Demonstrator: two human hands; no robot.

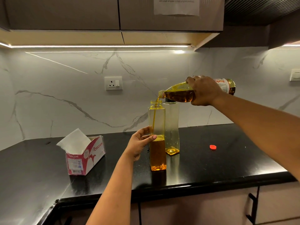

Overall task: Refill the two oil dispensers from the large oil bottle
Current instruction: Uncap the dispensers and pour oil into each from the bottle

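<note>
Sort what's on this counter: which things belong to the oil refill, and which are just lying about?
In the job: large oil bottle in the right hand, near dispenser steadied by the left hand, far dispenser, red cap.
Lying about: tissue box, wall socket.

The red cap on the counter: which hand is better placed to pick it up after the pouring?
Probably the right hand. The cap lies on the counter below it, while the left hand steadies the dispenser further away.

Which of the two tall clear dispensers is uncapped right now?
The nearer tall clear dispenser, steadied by the left hand and taking oil. The rear dispenser keeps its black cap.
</note>
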